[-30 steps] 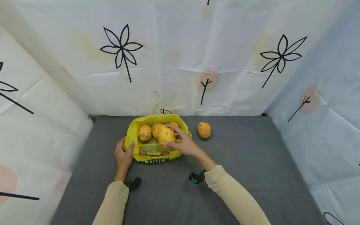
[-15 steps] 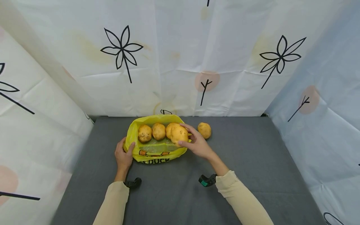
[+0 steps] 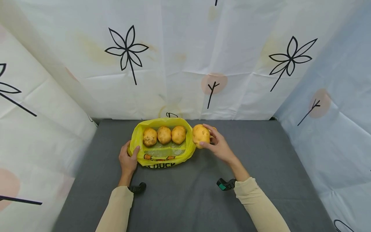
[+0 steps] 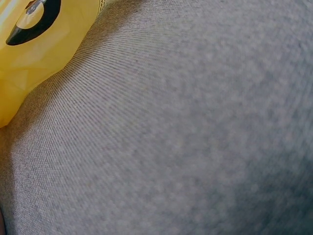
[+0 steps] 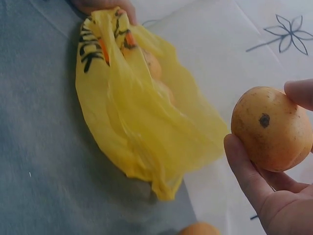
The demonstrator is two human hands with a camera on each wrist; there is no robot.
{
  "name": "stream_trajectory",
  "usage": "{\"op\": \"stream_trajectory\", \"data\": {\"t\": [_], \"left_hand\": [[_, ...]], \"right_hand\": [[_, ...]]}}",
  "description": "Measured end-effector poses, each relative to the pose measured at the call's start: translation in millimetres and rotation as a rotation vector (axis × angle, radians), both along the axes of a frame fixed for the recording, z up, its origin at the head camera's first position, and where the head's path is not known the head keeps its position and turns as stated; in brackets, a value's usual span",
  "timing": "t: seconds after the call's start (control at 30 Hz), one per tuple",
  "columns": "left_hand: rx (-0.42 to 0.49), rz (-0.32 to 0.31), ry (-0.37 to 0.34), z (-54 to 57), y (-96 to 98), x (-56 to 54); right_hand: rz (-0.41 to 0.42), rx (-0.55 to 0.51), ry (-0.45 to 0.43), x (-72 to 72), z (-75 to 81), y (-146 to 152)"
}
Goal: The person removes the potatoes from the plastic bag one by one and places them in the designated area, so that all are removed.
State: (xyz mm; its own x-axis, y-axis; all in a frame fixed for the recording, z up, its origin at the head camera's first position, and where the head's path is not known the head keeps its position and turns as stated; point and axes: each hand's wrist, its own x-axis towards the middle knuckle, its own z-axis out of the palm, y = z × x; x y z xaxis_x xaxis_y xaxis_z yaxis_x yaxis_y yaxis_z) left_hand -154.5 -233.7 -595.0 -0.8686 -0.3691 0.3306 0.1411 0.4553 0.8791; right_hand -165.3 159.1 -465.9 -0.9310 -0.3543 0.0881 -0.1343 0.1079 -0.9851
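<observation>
A yellow plastic bag (image 3: 189, 146) lies with its mouth facing up, three potatoes (image 3: 164, 135) in a row inside. My left hand (image 3: 128, 161) grips the bag's left edge, thumb over the rim. Just past the bag's right side, my right hand (image 3: 221, 149) holds another potato (image 3: 201, 136) between thumb and fingers. The right wrist view shows this potato (image 5: 269, 129) raised off the table, with a dark spot on its skin. One more potato (image 5: 199, 229) peeks in at that view's bottom edge; the right hand mostly hides it in the head view.
Grey cloth (image 3: 179, 199) covers the table. White fabric with printed leaves (image 3: 185, 64) hangs behind it, with further fabric walls at the left (image 3: 37, 138) and right (image 3: 333, 145). The left wrist view has mostly grey cloth and a corner of the bag.
My right hand has carried its potato rightward from above the bag to beyond its right rim, uncovering the potatoes inside and covering the loose one. The left hand has stayed put.
</observation>
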Motion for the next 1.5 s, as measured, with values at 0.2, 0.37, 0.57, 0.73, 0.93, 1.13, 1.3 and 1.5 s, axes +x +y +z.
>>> {"op": "stream_trajectory", "data": {"t": [0.2, 0.37, 0.57, 0.73, 0.93, 1.13, 1.3, 1.5], "left_hand": [[-0.006, -0.001, 0.001, -0.4, 0.0, -1.3], [-0.005, -0.002, 0.006, 0.2, 0.2, -2.0], [-0.008, 0.003, 0.008, 0.6, 0.4, -2.1], [-0.006, 0.005, 0.005, 1.5, 0.6, -1.4], [-0.006, 0.005, 0.004, 2.9, 0.9, -0.2], [-0.008, 0.005, 0.000, 2.1, 0.4, 0.7], [-0.015, 0.009, -0.005, 0.9, -0.1, -0.6], [-0.023, 0.016, -0.003, -0.3, 0.1, -1.3]], "right_hand": [[-0.047, -0.002, -0.014, -4.2, 0.4, 18.1], [-0.086, 0.008, -0.039, -8.5, 1.6, 31.3], [-0.143, 0.013, -0.068, -17.3, 2.4, 47.3], [-0.181, 0.010, -0.095, -23.4, -1.2, 60.7], [-0.204, 0.032, -0.116, -27.2, -7.6, 74.2], [-0.236, -0.012, -0.154, -31.1, -12.9, 86.3], [-0.281, 0.012, -0.197, -37.5, -18.5, 94.5], [-0.279, 0.019, -0.246, -44.6, -28.5, 103.3]]}}
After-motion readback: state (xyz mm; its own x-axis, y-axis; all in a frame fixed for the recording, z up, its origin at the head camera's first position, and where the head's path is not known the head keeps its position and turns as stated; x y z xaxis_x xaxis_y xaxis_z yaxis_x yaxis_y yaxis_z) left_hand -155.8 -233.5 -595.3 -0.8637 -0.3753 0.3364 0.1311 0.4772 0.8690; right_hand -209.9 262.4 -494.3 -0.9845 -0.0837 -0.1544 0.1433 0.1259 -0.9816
